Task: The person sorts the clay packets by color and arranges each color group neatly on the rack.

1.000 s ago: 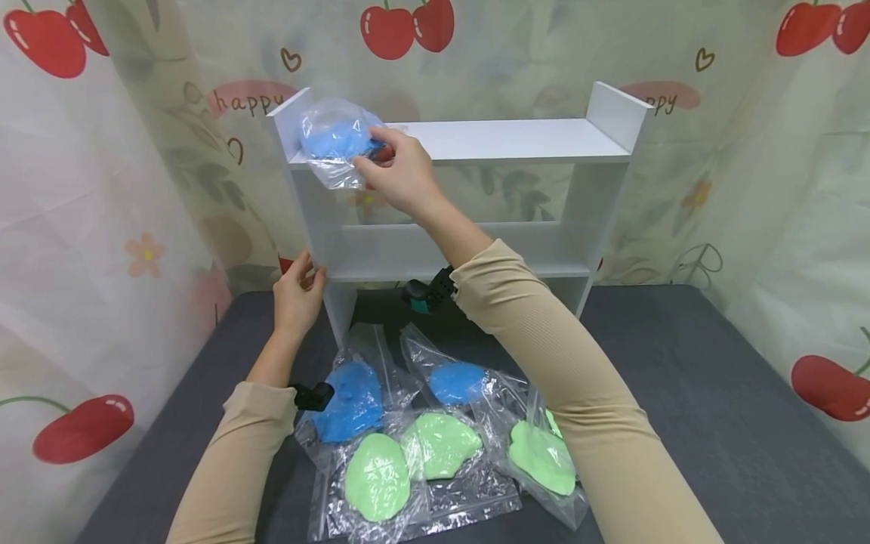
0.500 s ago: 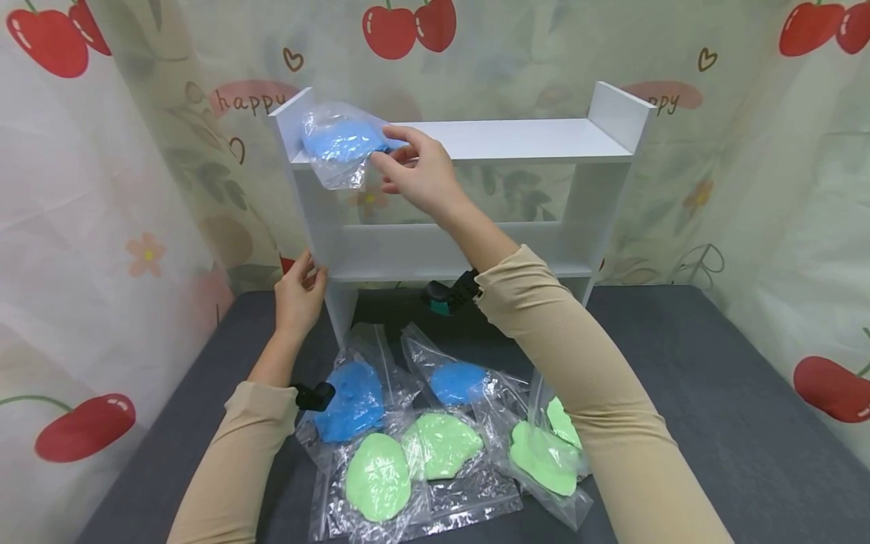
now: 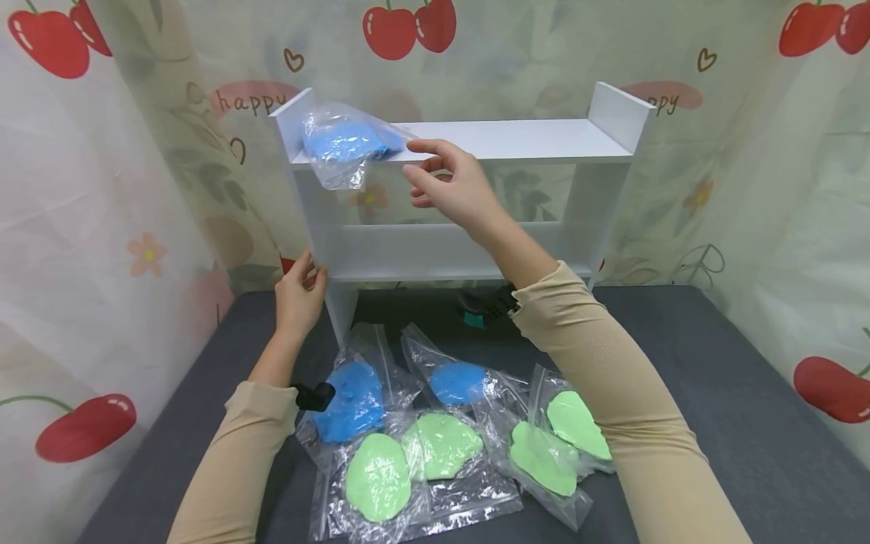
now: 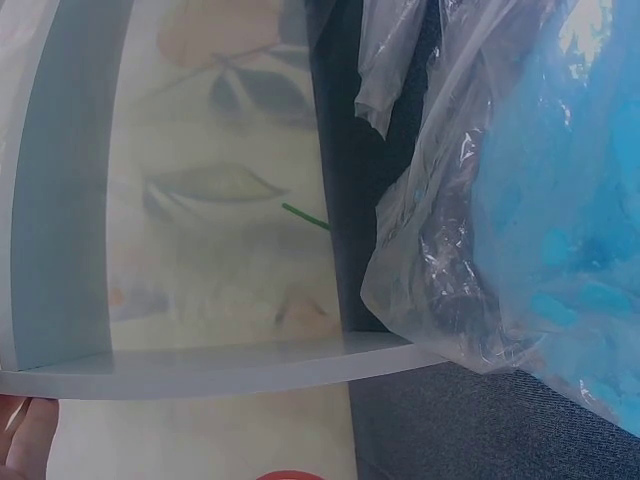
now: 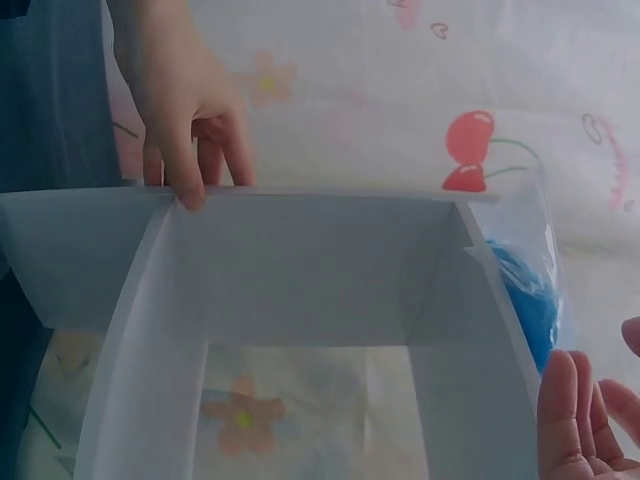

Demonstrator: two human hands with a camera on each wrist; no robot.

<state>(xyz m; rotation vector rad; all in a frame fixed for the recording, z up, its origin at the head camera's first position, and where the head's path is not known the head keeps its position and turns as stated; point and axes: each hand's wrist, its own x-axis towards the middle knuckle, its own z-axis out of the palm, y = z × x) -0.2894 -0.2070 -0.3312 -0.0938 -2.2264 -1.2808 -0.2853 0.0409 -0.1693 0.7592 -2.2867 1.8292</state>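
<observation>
A clear plastic bag with a blue, clay-like lump (image 3: 350, 142) lies at the left end of the white shelf unit's top board, its corner hanging over the front edge. My right hand (image 3: 457, 185) is just right of this bag, fingers loosely bent and holding nothing. In the right wrist view, the fingers (image 5: 565, 420) show apart from the blue bag (image 5: 530, 300). My left hand (image 3: 299, 296) grips the left side panel of the shelf unit (image 3: 462, 249) at middle-board height, thumb on the front edge and the other fingers on the outer side.
On the dark table (image 3: 686, 393) in front of the shelf lie several overlapping clear zip bags, some with blue lumps (image 3: 352, 400) and others with flat green pieces (image 3: 377, 476). A printed curtain (image 3: 503, 60) hangs behind and at both sides. A thin cable (image 3: 703, 261) hangs at right.
My right hand has let go of the bag with the blue lump and drawn back to the right. The bag stays on the top board; my left hand has not moved.
</observation>
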